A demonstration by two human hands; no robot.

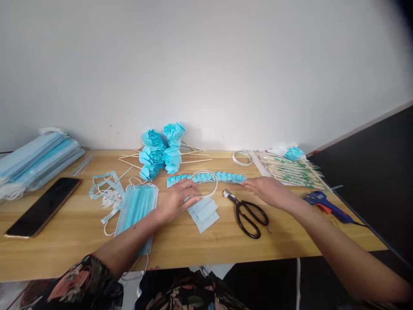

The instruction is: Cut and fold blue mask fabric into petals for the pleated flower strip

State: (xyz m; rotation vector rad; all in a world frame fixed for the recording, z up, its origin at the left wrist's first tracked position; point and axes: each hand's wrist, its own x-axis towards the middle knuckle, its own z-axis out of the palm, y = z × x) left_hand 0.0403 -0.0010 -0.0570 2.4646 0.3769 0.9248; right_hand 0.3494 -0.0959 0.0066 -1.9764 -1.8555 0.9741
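Mask stack (38, 157) cropped at left edge, grip of right hand (266, 190) unclear

Pale grey wall (206, 64) behind wood-grain table (206, 252); dark surface (364, 172) at right.

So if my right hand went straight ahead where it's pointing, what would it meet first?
Probably the pleated blue strip: your right hand points at its end, touching or nearly touching it; the depth is unclear.
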